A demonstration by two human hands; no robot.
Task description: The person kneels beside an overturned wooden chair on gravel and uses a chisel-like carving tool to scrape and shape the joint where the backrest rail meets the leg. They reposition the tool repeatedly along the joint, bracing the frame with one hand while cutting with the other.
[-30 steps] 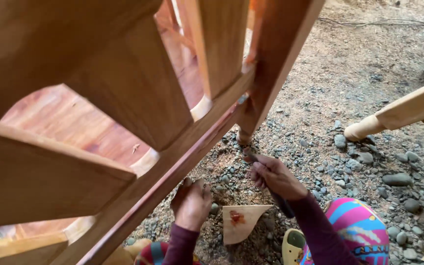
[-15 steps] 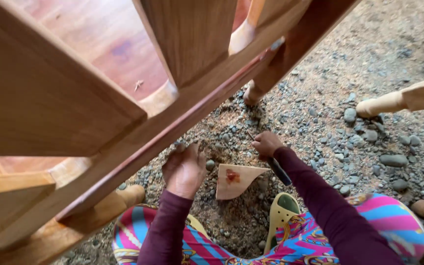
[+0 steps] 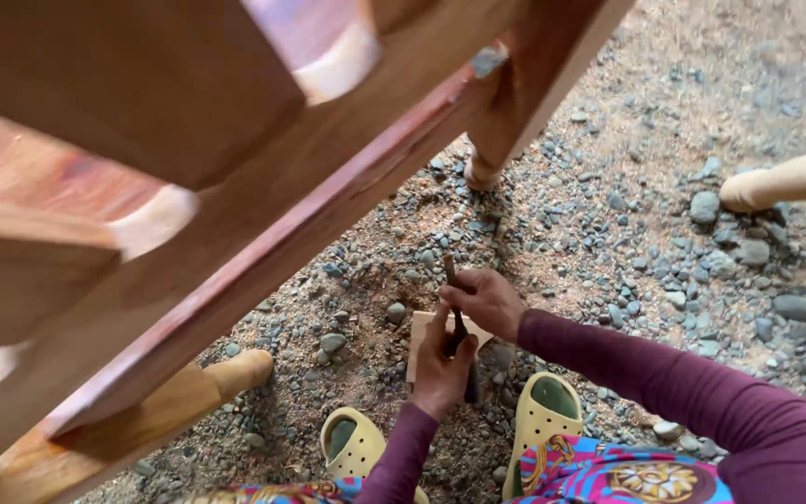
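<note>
wooden frame [image 3: 235, 215] fills the upper left of my view, its turned legs resting on the gravel [image 3: 627, 187]. below it i see my left hand [image 3: 440, 364] clenched around a dark tool [image 3: 460, 336], and my right hand [image 3: 485, 301] gripping the same tool higher up, near its top end. the tool stands roughly upright over a small pale wood block [image 3: 423, 338], which lies on the gravel just ahead of my yellow clogs [image 3: 543, 411]; whether the tip touches the block i cannot tell, as the hands hide it. my worry is the footing: the block sits on loose stones, so it may rock or skid under pressure, and the tool could slip toward my left fingers or the clogs. the frame overhead also crowds the working space.
</note>
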